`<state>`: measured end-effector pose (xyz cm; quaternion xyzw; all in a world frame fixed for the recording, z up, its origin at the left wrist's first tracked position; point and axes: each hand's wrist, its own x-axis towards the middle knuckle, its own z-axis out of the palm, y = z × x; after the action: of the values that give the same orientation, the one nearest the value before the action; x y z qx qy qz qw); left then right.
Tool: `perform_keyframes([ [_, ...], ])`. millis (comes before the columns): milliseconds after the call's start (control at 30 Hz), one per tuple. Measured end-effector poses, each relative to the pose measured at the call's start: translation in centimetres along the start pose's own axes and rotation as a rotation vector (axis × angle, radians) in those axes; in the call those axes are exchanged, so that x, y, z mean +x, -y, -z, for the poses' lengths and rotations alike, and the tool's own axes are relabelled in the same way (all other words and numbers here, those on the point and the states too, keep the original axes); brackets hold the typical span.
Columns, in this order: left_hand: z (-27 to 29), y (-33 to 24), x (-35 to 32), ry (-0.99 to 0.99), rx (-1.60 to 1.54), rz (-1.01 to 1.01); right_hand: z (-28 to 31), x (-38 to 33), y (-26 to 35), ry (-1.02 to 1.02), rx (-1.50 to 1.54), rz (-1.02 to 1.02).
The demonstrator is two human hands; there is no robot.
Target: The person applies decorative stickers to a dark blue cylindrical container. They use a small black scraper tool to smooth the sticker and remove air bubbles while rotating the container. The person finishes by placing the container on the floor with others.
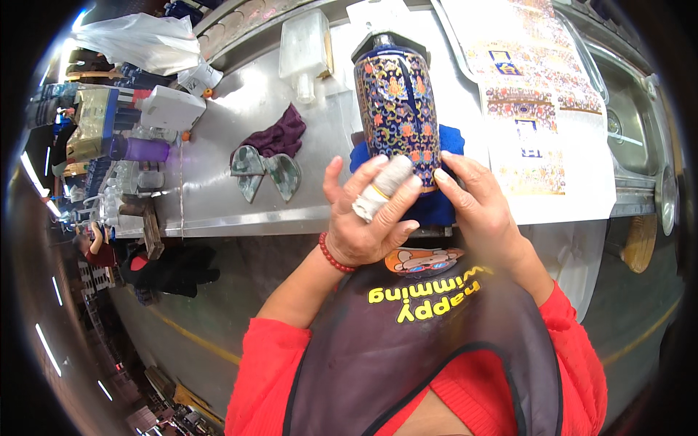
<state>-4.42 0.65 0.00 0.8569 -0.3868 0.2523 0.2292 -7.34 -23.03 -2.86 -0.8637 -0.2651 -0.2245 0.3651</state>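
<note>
A dark blue bottle, covered in a colourful flower and scroll pattern, lies on its side with its neck pointing away from me. Beneath it is a bright blue cloth. My left hand is at the bottle's near left end, fingers spread. One of its fingers is wrapped in whitish cloth held by a yellow band; whether it touches the bottle I cannot tell. With thumb and fingertips, my right hand holds the bottle's near right edge.
Printed pattern sheets lie on white paper at the right, before a metal sink. Left on the steel table are a crumpled purple cloth, two mottled green pieces and a clear container. Boxes and a purple bottle stand farther left.
</note>
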Motion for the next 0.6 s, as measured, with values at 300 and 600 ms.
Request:
perform_keyframes([
  [300,1.1,0.9,2.1,0.108,-0.028,-0.102,0.6,1.4,-0.4,-0.004,0.061,-0.062],
  [600,0.4,4.2,6.6,0.075,-0.07,0.103,0.6,5.7,-1.5,-0.003,0.055,-0.163],
])
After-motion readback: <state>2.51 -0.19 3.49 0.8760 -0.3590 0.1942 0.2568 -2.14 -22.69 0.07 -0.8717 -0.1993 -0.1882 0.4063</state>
